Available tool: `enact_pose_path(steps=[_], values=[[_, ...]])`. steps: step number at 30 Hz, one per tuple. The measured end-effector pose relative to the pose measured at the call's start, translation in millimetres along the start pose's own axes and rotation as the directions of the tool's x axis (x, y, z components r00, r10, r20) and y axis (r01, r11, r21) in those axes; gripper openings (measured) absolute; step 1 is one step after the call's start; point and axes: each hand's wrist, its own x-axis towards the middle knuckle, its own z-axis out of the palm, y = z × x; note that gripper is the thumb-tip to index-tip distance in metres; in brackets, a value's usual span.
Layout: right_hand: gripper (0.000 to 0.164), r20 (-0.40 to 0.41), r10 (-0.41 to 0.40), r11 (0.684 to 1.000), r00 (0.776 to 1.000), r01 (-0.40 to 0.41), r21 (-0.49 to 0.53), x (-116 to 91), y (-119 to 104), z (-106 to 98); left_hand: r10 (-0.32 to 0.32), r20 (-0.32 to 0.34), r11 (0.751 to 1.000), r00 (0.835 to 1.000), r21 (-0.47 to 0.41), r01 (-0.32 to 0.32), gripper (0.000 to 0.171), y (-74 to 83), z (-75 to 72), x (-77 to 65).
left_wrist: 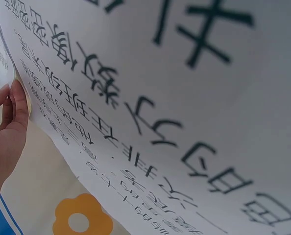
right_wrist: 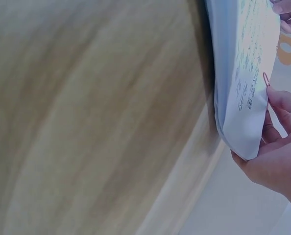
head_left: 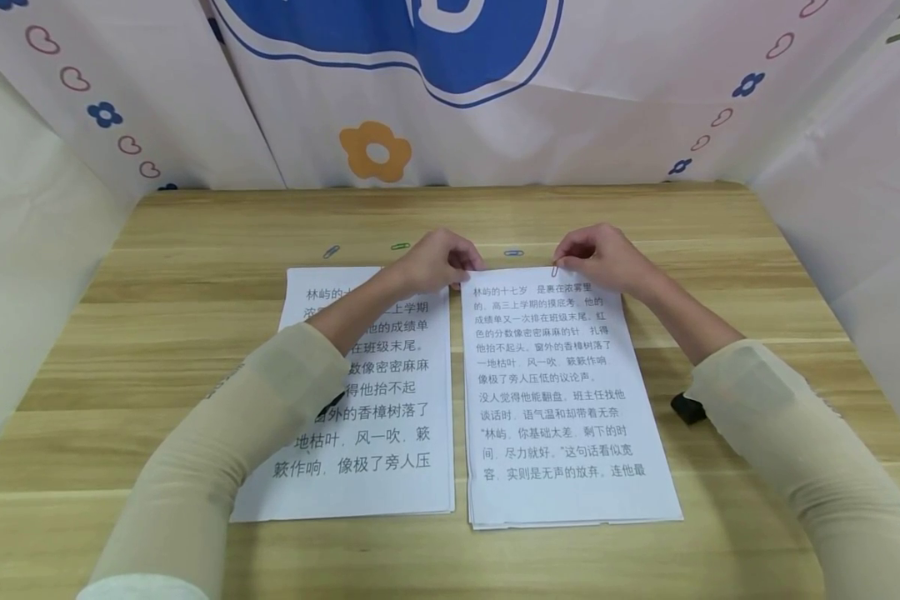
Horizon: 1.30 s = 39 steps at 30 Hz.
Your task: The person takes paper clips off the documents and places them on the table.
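Note:
A stack of printed sheets (head_left: 555,400) lies on the right, its top edge between both hands. My left hand (head_left: 444,257) pinches its top left corner; the left wrist view shows those fingers (left_wrist: 19,105) at the paper's edge. My right hand (head_left: 603,257) pinches a red paper clip (right_wrist: 266,79) at the top edge, right of the middle. The clip's loop shows over the front of the paper, while the thumb covers its other end. In the right wrist view, the stack's top end is lifted and bent. Some right fingers are behind the sheets.
A second printed stack (head_left: 367,492) lies to the left, partly under my left forearm. Along the back of the wooden table (head_left: 270,217) are a dark blue clip (head_left: 332,251), a green clip (head_left: 400,246) and a blue clip (head_left: 513,252). A printed cloth (head_left: 480,150) hangs behind.

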Motion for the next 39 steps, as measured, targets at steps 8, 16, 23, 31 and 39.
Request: enact_pose_path(steps=[8,16,23,31,39], values=[[0.013,-0.005,0.019,1.000,1.000,-0.019,0.017,0.2,0.5,0.0,-0.013,-0.007,1.000,1.000,-0.002,0.013,0.020,1.7,-0.5,-0.6],[0.013,-0.014,0.026,0.999,1.000,-0.025,0.025,0.4,1.6,0.3,-0.013,-0.009,1.000,1.000,-0.011,0.013,0.020,1.4,0.1,0.5],[0.013,-0.020,0.043,0.999,0.999,-0.042,0.032,-0.7,1.3,0.0,-0.020,-0.014,1.000,1.000,-0.010,0.020,0.019,2.1,0.6,0.0],[0.014,-0.028,0.029,0.999,0.999,-0.028,0.043,-2.0,1.4,-0.2,-0.018,-0.011,0.999,1.000,-0.037,0.018,0.020,2.7,0.4,-0.7],[0.014,-0.035,0.023,0.998,0.999,-0.021,0.058,-2.6,2.0,-0.3,-0.016,-0.007,0.999,1.000,-0.047,0.016,0.020,4.6,-0.5,-2.3]])
